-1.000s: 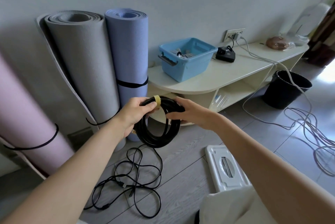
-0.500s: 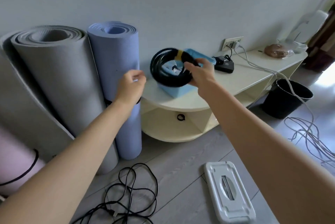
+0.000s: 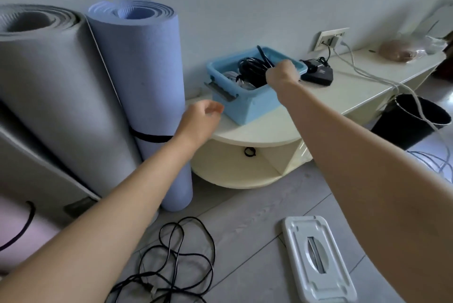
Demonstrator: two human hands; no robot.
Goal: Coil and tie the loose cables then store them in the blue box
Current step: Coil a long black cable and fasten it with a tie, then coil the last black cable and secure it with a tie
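At six o'clock a loose black cable [image 3: 171, 263] lay tangled on the floor, as before. Farther out, the left hand [image 3: 201, 120] hung empty with loosely curled fingers near the blue box [image 3: 247, 104]. At one o'clock the right hand [image 3: 282, 73], a moment earlier carrying the coiled cable [image 3: 252, 67] in mid-air, had lowered it into the box; whether its fingers still gripped it could not be told.

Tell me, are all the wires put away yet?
Not yet. One black coil is already in the blue box, with the right hand over it. The left hand holds nothing. A loose black cable on the floor is left to coil, tie and store.
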